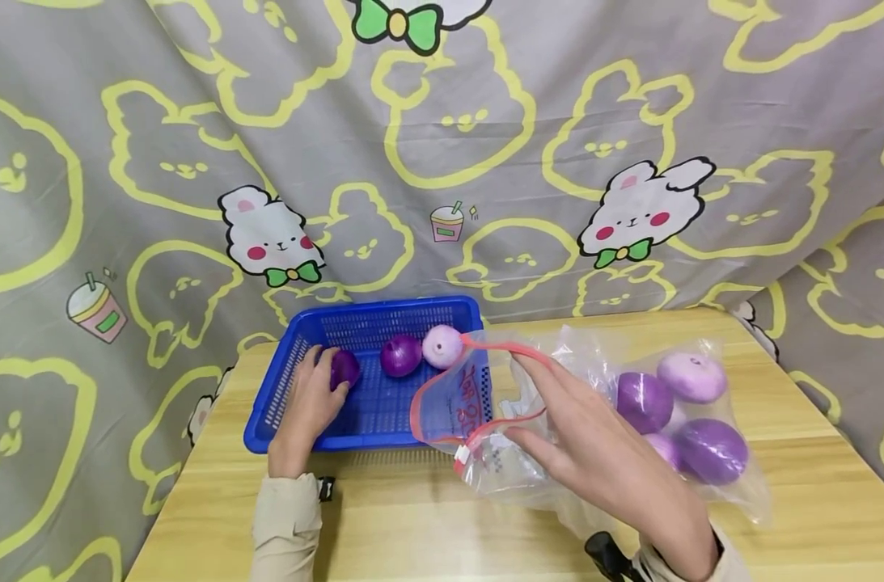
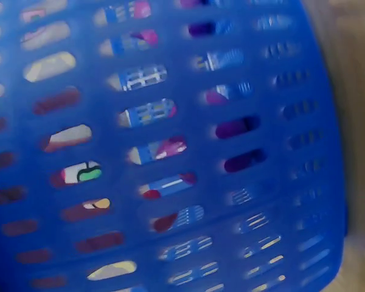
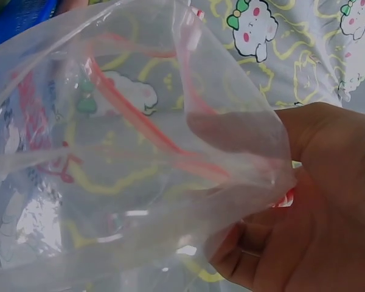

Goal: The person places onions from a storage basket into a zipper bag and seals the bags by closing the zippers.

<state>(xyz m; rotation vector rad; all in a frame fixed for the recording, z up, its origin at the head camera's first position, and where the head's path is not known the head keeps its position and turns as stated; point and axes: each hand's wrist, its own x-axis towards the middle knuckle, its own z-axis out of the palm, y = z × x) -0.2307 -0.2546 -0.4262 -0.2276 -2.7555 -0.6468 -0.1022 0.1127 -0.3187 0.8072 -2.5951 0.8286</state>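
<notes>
In the head view, my left hand (image 1: 312, 396) reaches into the blue basket (image 1: 267, 404) and grips a dark purple onion (image 1: 345, 368) at its left end. Another purple onion (image 1: 401, 356) and a pale lilac round vegetable (image 1: 442, 347) lie farther right in the basket. My right hand (image 1: 602, 444) holds the clear zip bag (image 1: 510, 477) by its red-edged mouth, thumb and fingers apart, with the mouth spread toward the basket. Through the plastic in the right wrist view, part of the right hand (image 3: 328, 182) shows. The basket's slotted wall (image 2: 188, 134) hides the left hand in the left wrist view.
Several purple and pale round vegetables (image 1: 711, 451) lie in the bag's far end, on the right of the wooden table (image 1: 412, 533). A grey patterned curtain (image 1: 442, 162) hangs right behind the table. A dark strap end (image 1: 607, 556) shows by the right wrist.
</notes>
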